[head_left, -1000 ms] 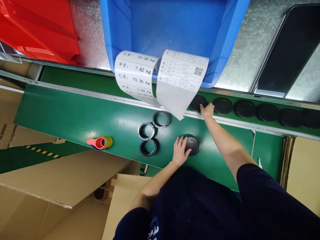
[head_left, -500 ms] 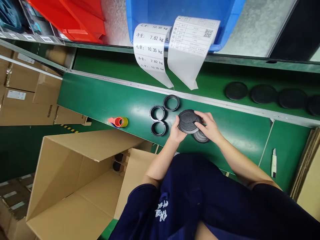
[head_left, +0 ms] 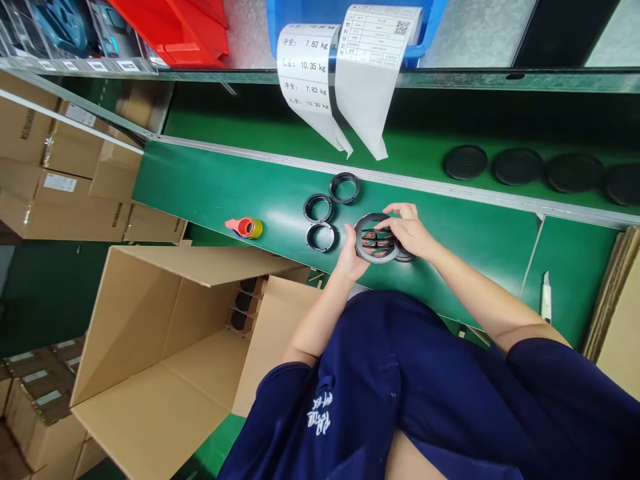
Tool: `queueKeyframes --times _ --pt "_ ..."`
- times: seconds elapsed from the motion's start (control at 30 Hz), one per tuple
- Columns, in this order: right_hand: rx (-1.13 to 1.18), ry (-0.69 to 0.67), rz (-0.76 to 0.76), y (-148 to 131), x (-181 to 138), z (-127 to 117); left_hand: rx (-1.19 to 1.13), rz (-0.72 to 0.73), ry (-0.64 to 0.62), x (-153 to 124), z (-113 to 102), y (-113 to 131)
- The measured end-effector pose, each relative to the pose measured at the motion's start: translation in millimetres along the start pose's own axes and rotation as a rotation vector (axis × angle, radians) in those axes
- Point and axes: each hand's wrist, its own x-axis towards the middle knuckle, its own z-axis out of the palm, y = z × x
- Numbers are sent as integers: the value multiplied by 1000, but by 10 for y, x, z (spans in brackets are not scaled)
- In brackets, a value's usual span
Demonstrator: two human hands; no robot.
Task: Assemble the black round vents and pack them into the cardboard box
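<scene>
The round black cover (head_left: pixel 371 241) is held just above the green table (head_left: pixel 225 193), close to the person's body, with its ribbed inside facing up. The left hand (head_left: pixel 350 257) grips its rim at 8 o'clock, thumb on the edge. The right hand (head_left: pixel 413 235) curls its fingers over the rim from 12 to 3 o'clock. A second black disc (head_left: pixel 404 255) lies on the table right under the right hand. Three black rings (head_left: pixel 321 237) lie close together at 9 to 11 o'clock. Farther out at 9 o'clock lies a red and yellow tape roll (head_left: pixel 245 228). At 2 o'clock, a row of black discs (head_left: pixel 519 166) sits on the green belt (head_left: pixel 240 120). A box cutter (head_left: pixel 546 297) lies at 4 o'clock. An open cardboard box (head_left: pixel 165 333) stands at 8 o'clock. White paper labels (head_left: pixel 370 73) hang down at 12 o'clock.
</scene>
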Motion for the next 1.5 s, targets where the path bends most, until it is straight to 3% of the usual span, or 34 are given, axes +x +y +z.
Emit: queueKeyframes --times 0.13,0.27,0.4,0.5,0.6,0.73,0.87,0.97,1.07,1.17,1.27,1.37,1.5 --pt "102 8 81 -72 13 -85 -25 -35 -33 -31 -47 41" --pt "14 -27 20 -85 -42 -58 -67 -41 -55 33 -150 88" --pt "-236 -273 -252 -80 -148 130 -100 -33 18 159 -290 90" --pt "-360 -384 -262 -14 -95 299 -65 -50 54 285 -368 89" --pt "-393 -400 -150 135 228 465 -51 -28 61 448 -413 158" --pt "-516 -342 -44 371 1030 718 -64 55 187 645 -536 372" --pt "-703 -345 5 570 1776 1013 -47 40 292 688 -816 497" --pt "-778 -409 -7 724 2010 1195 -87 -2 297 631 -1058 468" --pt "-802 -468 19 861 1942 1245 -118 -47 320 556 -1239 401" --pt "-779 -525 9 874 1692 1125 -103 -86 325 524 -1331 340" --pt "-718 -445 -37 710 1458 974 6 -68 375 576 -1365 287" --pt "-651 -296 -53 514 1370 1002 135 25 488 710 -1365 253" --pt "-527 -377 -26 569 1442 1191 373 272 592 982 -1262 273"
